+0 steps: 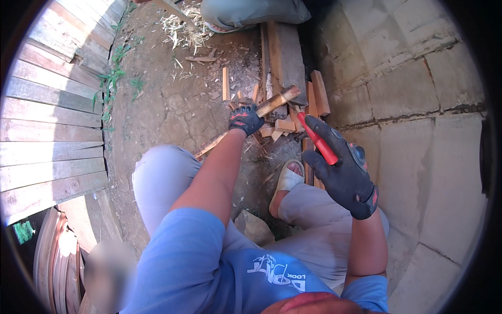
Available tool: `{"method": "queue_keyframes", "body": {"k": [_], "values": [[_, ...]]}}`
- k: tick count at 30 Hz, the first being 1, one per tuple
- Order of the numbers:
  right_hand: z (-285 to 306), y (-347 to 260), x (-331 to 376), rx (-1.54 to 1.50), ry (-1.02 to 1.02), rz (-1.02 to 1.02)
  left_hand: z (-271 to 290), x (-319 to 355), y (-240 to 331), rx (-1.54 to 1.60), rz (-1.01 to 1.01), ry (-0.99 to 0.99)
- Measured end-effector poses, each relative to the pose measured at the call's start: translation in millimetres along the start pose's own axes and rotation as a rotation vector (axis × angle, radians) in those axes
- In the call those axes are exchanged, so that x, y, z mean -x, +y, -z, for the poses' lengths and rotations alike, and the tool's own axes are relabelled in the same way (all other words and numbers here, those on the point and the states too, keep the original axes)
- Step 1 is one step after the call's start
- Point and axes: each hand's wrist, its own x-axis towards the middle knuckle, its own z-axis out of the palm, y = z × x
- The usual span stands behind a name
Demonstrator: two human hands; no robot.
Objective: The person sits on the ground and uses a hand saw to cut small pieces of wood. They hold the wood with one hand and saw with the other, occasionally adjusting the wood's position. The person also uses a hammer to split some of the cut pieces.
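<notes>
Gripping a wooden stick — left hand — right hand clenching a red handle, over cracked dirt ground.

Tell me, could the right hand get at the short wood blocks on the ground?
Probably yes. The right hand hovers just beside the blocks with nothing between, but it already grips a red handle.

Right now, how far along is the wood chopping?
Done: short cut pieces of pale wood lie piled on the dirt by the thick wooden block. In hand: the gloved left hand holds a long wooden stick against that block; the gloved right hand grips a red-handled tool. Left: that stick remains uncut.
</notes>
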Motion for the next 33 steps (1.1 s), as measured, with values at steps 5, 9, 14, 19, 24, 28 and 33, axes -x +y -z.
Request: {"method": "queue_keyframes", "body": {"k": [5, 9, 14, 19, 24, 28, 33], "values": [[-13.6, 5.3, -6.4, -0.022, 0.146, -0.159, -6.3, -3.6, -5.6, 0.031, 0.01, 0.016], [-22.4, 17.3, -13.0, -0.13, 0.251, -0.171, -3.8, -2.1, -3.8, 0.04, 0.003, 0.014], [-45.0, 32.5, -27.6, -0.092, 0.232, -0.199, -9.1, -4.4, -7.0, 0.005, -0.021, 0.046], [-84.3, 60.0, -48.7, -0.101, 0.264, -0.069, -10.8, -9.9, -6.1, 0.022, -0.017, 0.032], [-95.7, 76.6, -42.8, -0.104, 0.285, -0.034, -7.3, -5.4, -4.8, 0.028, 0.018, 0.05], [-86.1, 83.3, -48.8, -0.188, 0.283, -0.089, -2.5, -6.6, -2.5, 0.02, 0.023, -0.024], [-81.8, 78.9, -53.3, -0.131, 0.29, -0.032, -0.4, -8.7, -6.4, 0.03, 0.013, -0.064]]}}
